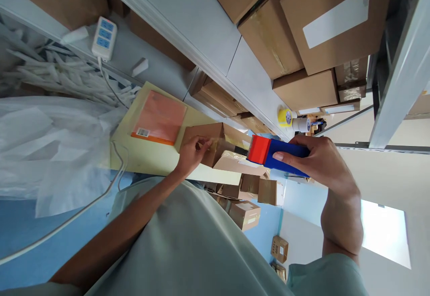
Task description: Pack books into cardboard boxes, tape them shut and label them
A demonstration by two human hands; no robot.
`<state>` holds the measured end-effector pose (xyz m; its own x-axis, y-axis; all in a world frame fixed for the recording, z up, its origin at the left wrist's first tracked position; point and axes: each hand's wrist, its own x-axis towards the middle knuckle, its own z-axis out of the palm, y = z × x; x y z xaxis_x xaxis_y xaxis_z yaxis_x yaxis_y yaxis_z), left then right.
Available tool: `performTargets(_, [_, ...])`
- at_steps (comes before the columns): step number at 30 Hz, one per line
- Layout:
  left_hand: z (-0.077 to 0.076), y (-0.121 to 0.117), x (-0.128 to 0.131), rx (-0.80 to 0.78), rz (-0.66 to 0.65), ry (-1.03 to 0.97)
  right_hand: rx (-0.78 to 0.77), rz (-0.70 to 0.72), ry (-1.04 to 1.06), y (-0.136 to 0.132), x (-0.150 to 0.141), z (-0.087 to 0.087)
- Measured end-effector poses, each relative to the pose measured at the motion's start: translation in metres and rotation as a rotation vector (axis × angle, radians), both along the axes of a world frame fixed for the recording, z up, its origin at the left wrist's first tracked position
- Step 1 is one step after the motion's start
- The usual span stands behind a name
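Note:
My right hand (319,161) is wrapped round a blue and red tape dispenser (285,155), its thumb along the blue side. The toothed red end faces left, over the far part of a small brown cardboard box (231,146). At the box's near end, my left hand (194,155) is closed in a pinch on what looks like clear tape (218,142), faint against the cardboard. The box lies on a pale yellow work surface (154,159). Beside my left hand is an orange flat packet (161,117) with a barcode label.
A shelf (215,36) runs along the surface, bearing large cartons (336,23) and tape rolls (285,117). A power strip (104,38) and its cable lie at the upper left, near white plastic wrap (60,148). More boxes (243,213) stand on the blue floor.

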<state>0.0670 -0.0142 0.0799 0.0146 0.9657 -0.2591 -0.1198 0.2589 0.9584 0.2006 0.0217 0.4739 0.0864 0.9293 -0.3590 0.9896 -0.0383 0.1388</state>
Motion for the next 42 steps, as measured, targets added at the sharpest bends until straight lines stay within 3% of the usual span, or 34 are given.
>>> performTargets(5, [-0.007, -0.001, -0.007, 0.000, 0.042, 0.073, 0.011, 0.028, 0.002, -0.001, -0.004, 0.000])
performTargets(7, [-0.003, 0.001, -0.014, 0.026, 0.039, 0.037, 0.013, 0.029, -0.006, -0.001, -0.004, 0.000])
performTargets(10, [0.022, 0.004, -0.026, 0.209, -0.031, -0.023, 0.019, 0.035, -0.023, -0.001, -0.003, -0.001])
performTargets(13, [0.055, 0.010, -0.031, 0.441, -0.172, 0.071, 0.019, 0.064, -0.027, -0.001, -0.004, -0.001])
performTargets(16, [0.071, 0.019, -0.025, 0.538, -0.273, 0.175, 0.038, 0.109, -0.038, -0.001, -0.008, -0.003])
performTargets(23, [0.058, 0.023, -0.010, 0.465, -0.282, 0.325, 0.084, 0.179, -0.042, -0.004, -0.009, -0.007])
performTargets(29, [0.064, 0.026, -0.013, 0.368, -0.342, 0.375, 0.053, 0.095, -0.037, -0.017, 0.031, -0.009])
performTargets(34, [0.061, 0.026, -0.016, 0.389, -0.319, 0.361, -0.039, -0.020, -0.029, -0.024, 0.090, -0.038])
performTargets(39, [0.056, 0.029, -0.022, 0.400, -0.360, 0.312, -0.155, -0.049, 0.078, -0.017, 0.147, -0.092])
performTargets(42, [0.056, 0.033, -0.024, 0.378, -0.389, 0.266, -0.250, -0.044, 0.138, -0.011, 0.166, -0.121])
